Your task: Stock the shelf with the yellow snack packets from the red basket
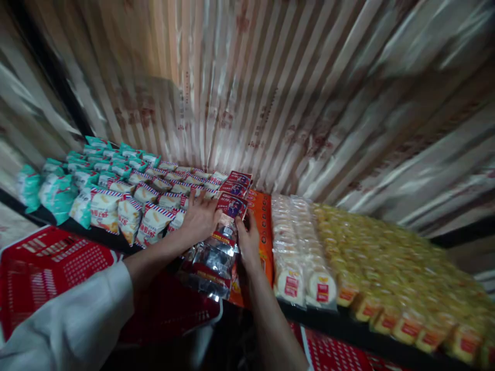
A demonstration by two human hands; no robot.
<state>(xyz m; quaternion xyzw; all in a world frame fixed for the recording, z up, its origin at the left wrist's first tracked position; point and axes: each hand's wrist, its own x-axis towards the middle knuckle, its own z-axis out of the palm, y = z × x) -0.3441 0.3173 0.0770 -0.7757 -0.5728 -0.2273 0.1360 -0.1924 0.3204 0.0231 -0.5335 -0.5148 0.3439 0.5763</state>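
Observation:
A row of dark red and purple snack packets (232,205) with clear lower parts lies overlapping on the shelf, running from the back to the front edge. My left hand (199,216) rests at the row's left side, fingers stretched out over the neighbouring white bags and thumb against a packet. On the opposite side, my right hand (248,237) has its thumb on the edge of a packet, with its fingers curled beside it; they are partly hidden. An orange package (263,226) lies just right of the row, partly behind my right hand.
White snack bags (154,224) and teal bags (58,193) stand in rows at left. To the right are clear-wrapped round white items (291,283) and many yellow packs (386,257). Red crates (58,273) sit below the shelf; striped plastic sheeting (247,93) hangs behind.

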